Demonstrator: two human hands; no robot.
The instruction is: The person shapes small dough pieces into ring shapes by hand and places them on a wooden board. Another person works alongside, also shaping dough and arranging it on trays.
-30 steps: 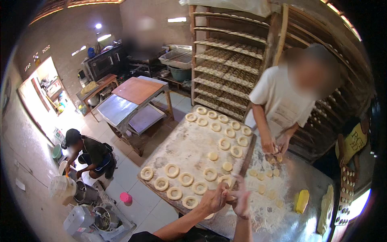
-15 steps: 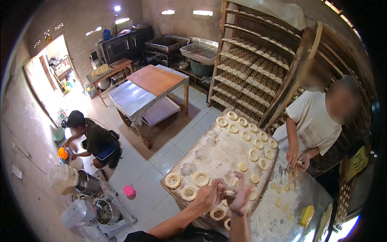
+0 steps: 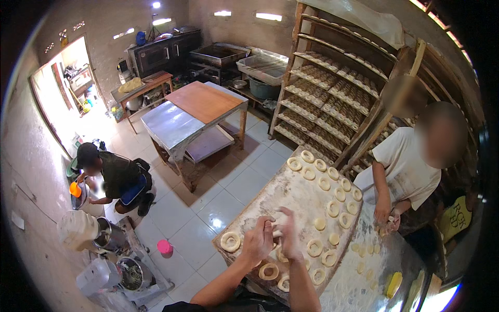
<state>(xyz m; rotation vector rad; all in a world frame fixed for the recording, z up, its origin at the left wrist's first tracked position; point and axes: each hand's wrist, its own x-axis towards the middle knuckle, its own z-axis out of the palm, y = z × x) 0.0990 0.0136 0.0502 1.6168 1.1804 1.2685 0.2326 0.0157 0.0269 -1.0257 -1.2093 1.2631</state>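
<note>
You've got a small pale dough pc (image 3: 277, 233) btwn your L hand (image 3: 258, 242) & R hand (image 3: 290, 236), up over the near part of the floured board (image 3: 283, 200); looks like a short stub, mostly hidden by fingers & a bit blurred, so exact shape unclear. Below it you have raw, pale-yellow dough rings (image 3: 314, 254) lying flat, holes open, a few part-covered by your hands/arms. More rings fill the board's far end & run down its R side, near each other. One sits by the L corner. R of your hands, 2 solid dough discs (image 3: 319, 224) lie flat among the rings, smaller than them.
</note>
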